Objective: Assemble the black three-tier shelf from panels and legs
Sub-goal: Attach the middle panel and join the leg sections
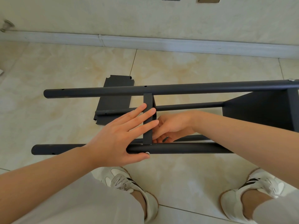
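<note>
The black shelf point(258, 110) lies on its side on the tiled floor point(64, 70). The left hand point(116, 138) rests with straight fingers on the middle panel point(148, 126) and the near leg point(178, 149). The right hand point(171, 126) reaches behind this panel; whether it grasps something, I cannot tell.

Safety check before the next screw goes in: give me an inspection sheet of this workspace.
Surface: glossy beige tile floor.
Job's things: black tube-legged shelf frame lies on its side; black end panel fitted at right; black middle panel stands edge-on between legs; spare black flat panel lies on floor beyond.
Clutter: nothing seen.
Hands: left hand flat, fingers across middle panel's edge; right hand reaches behind it, grip hidden.
Cables: nothing seen.
Surroundings: white skirting board, cream wall, wearer's white trainers.
</note>
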A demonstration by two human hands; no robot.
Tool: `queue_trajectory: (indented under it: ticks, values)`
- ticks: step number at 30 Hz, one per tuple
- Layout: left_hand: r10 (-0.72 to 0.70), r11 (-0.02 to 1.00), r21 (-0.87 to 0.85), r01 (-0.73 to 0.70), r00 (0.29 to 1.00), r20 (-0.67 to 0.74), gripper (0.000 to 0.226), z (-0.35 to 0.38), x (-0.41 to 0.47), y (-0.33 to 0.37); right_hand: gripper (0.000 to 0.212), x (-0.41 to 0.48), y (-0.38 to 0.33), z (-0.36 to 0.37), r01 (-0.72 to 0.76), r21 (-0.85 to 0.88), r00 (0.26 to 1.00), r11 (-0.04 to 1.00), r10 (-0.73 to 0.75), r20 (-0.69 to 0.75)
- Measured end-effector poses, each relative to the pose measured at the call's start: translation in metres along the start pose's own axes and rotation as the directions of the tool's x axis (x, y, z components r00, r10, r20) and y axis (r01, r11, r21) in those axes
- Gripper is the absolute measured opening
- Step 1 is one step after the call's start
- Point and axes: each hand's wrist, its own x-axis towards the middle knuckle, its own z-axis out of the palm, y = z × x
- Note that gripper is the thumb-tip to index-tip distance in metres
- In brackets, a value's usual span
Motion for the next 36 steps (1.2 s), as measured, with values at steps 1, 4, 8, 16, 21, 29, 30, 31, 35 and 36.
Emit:
queue_trajectory:
  ticks: [1, 4, 8, 16, 21, 29, 30, 31, 35, 36]
  values:
    - [-0.002, 1.0, 0.0, 0.002, 1.0, 0.001, 0.081, 0.0, 0.0, 0.0, 0.017, 0.0, 0.0, 0.001, 0.001, -0.011, 1.0, 1.0, -0.001, -0.008]
    - [-0.001, 1.0, -0.001, 0.001, 1.0, 0.0, 0.081, 0.0, 0.0, 0.0, 0.016, 0.001, -0.002, 0.002, -0.013, -0.037, 0.998, 0.999, 0.01, -0.056]
    - [-0.004, 1.0, 0.019, 0.004, 1.0, 0.008, 0.081, 0.002, 0.0, -0.001, 0.023, 0.002, -0.007, 0.004, -0.043, -0.062, 0.994, 0.997, 0.037, -0.1]
    - [-0.002, 0.997, 0.079, -0.001, 1.0, 0.026, 0.079, 0.001, 0.0, 0.001, 0.02, -0.005, -0.013, 0.009, -0.049, -0.089, 0.991, 0.995, 0.037, -0.126]
    - [-0.001, 0.988, 0.157, -0.012, 0.997, 0.081, 0.08, -0.005, 0.002, 0.005, 0.021, -0.029, -0.018, 0.012, -0.056, -0.168, 0.992, 0.984, 0.036, -0.119]
    - [-0.107, 0.986, 0.155, 0.059, 0.941, 0.32, 0.085, -0.027, 0.011, 0.013, 0.028, -0.064, -0.025, 0.031, -0.112, -0.588, 0.972, 0.801, -0.035, -0.232]
    - [-0.124, 0.986, 0.148, 0.076, 0.929, 0.349, 0.085, -0.03, 0.013, 0.013, 0.031, -0.065, -0.025, 0.036, -0.111, -0.667, 0.967, 0.737, -0.076, -0.245]
    - [-0.14, 0.985, 0.147, 0.091, 0.917, 0.374, 0.085, -0.033, 0.016, 0.014, 0.032, -0.066, -0.025, 0.04, -0.115, -0.712, 0.96, 0.693, -0.106, -0.258]
    - [-0.193, 0.977, 0.165, 0.134, 0.886, 0.421, 0.085, -0.041, 0.021, 0.023, 0.032, -0.066, -0.02, 0.057, -0.145, -0.785, 0.931, 0.603, -0.185, -0.314]
    - [-0.211, 0.973, 0.18, 0.147, 0.881, 0.423, 0.085, -0.042, 0.022, 0.026, 0.032, -0.066, -0.019, 0.06, -0.148, -0.793, 0.925, 0.591, -0.202, -0.323]
